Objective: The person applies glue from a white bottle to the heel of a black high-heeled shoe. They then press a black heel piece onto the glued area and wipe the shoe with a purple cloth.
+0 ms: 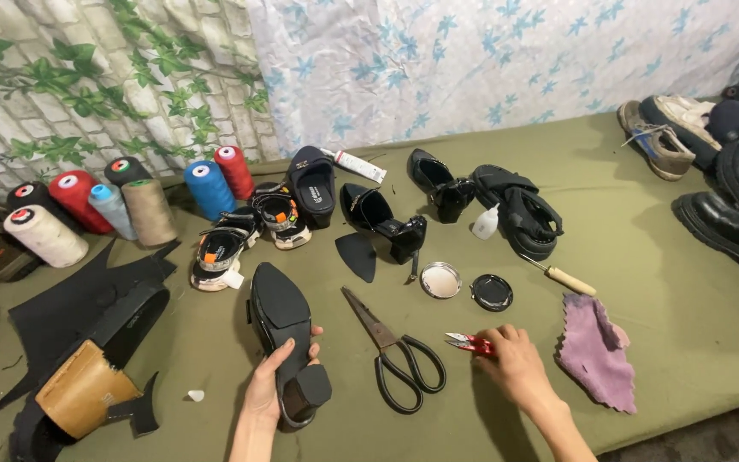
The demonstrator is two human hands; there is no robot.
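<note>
Our left hand (268, 387) grips the stiff, light black shoe (288, 351) at its heel; our right hand (513, 364) pinches small red snips (470, 343).

take the scissors (395, 351) as your landmark: the heeled shoe (284, 342) lies just left of them in your left hand (265, 389), the snips (470, 344) right in your right hand (515, 364), the cloth (596, 351) farther right, the round tin (440, 280) behind.

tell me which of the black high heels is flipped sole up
The black heel gripped by the left hand, nearest the camera. Its sole faces up, while the other two stand upright farther back.
</note>
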